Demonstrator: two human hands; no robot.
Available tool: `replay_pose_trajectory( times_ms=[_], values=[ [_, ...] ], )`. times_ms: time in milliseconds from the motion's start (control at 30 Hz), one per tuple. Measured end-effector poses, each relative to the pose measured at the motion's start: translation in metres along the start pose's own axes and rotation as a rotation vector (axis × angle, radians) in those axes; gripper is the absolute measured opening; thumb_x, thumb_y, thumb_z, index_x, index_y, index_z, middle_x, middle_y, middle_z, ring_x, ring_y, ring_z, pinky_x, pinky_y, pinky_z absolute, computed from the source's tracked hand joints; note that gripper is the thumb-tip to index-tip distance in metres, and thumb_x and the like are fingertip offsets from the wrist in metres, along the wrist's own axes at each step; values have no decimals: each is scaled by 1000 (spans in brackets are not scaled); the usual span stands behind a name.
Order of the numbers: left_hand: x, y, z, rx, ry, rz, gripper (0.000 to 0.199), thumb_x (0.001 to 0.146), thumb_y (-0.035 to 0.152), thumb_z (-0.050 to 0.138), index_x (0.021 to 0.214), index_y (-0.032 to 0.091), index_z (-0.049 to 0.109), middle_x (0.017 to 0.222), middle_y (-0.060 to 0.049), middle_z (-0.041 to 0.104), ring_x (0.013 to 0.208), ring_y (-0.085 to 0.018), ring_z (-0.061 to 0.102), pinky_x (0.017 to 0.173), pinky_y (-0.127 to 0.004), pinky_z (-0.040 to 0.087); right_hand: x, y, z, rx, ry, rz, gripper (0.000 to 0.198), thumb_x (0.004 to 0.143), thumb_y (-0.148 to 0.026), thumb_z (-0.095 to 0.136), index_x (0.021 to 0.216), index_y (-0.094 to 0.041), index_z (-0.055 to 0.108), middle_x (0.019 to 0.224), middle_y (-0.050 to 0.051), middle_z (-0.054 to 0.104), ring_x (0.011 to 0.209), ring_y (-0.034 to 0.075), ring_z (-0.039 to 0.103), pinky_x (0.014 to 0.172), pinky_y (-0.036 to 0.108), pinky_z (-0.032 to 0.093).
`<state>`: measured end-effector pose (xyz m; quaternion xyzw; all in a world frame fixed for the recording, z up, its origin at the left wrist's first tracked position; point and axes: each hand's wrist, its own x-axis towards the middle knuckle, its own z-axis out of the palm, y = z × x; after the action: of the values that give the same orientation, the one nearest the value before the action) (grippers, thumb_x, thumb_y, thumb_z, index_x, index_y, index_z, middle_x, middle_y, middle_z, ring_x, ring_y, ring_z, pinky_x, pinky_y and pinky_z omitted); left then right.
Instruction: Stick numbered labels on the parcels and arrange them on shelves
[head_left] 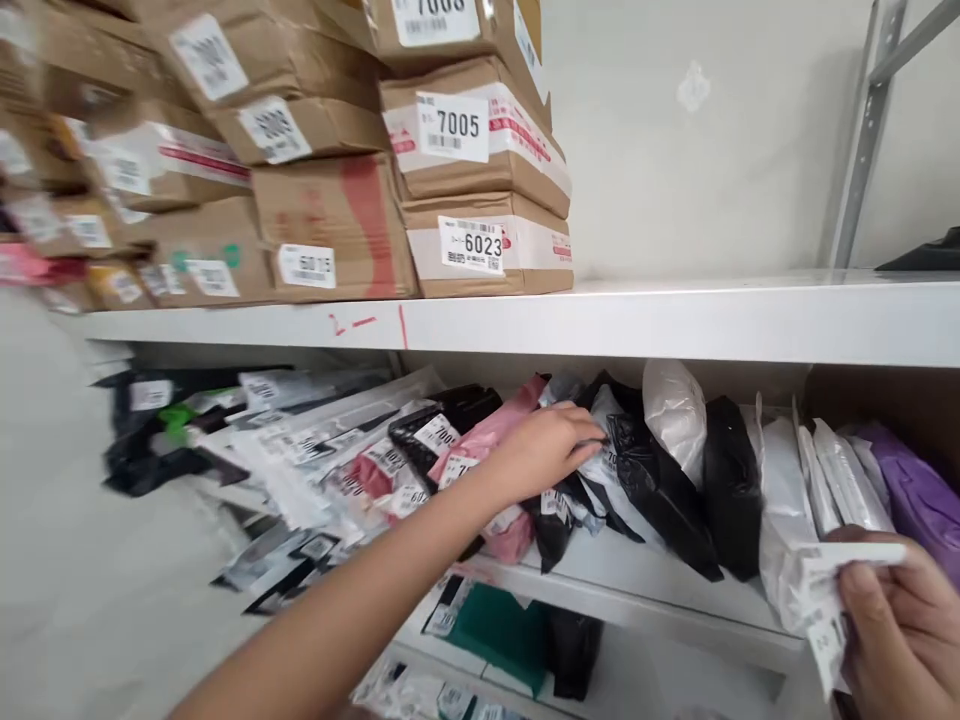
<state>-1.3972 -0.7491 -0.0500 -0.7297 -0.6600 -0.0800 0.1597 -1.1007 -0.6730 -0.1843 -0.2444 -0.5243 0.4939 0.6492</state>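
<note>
My left hand (559, 445) reaches into the middle shelf from the lower left. Its thumb and fingers are pinched at the upper edge of a light grey mailer bag (606, 470) with a number label. A shiny black mailer bag (660, 500) leans just right of it, and a pink mailer bag (491, 430) lies left of the hand. At the lower right, my right hand (900, 620) grips printed paper labels (823, 610) between thumb and fingers. Behind those labels stands a white mailer bag (781, 490).
Cardboard boxes with number labels, such as a box marked 7005 (454, 125), are stacked on the upper shelf (600, 315). Several blurred parcels (300, 440) jut out at the left. A purple bag (919, 490) stands far right. Below lies a green parcel (502, 630).
</note>
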Motion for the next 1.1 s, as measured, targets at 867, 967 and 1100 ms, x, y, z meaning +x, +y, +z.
replay_pose_trajectory(
  times_ms=[867, 967, 1100],
  values=[
    [98, -39, 1, -237, -291, 321, 34, 70, 35, 79, 99, 23, 65, 115, -4, 66, 101, -25, 61, 85, -33, 47, 12, 43, 97, 49, -412, 64, 24, 93, -44, 61, 90, -21, 69, 110, 9, 66, 98, 19, 65, 82, 28, 55],
    [116, -31, 18, -95, -156, 353, 81, 64, 16, 76, 140, 31, 48, 136, -7, 55, 115, -29, 57, 91, -36, 46, 6, 50, 103, -160, -358, -167, 17, 95, -35, 57, 86, -21, 63, 113, 11, 66, 109, 22, 63, 96, 35, 51],
    [154, -27, 39, -198, -244, 555, 74, 63, 9, 74, 132, 30, 56, 131, -6, 61, 116, -28, 59, 95, -35, 46, -3, 58, 102, -452, -393, -332, 10, 94, -24, 56, 88, -22, 62, 135, 13, 57, 133, 27, 49, 112, 43, 41]
  ],
)
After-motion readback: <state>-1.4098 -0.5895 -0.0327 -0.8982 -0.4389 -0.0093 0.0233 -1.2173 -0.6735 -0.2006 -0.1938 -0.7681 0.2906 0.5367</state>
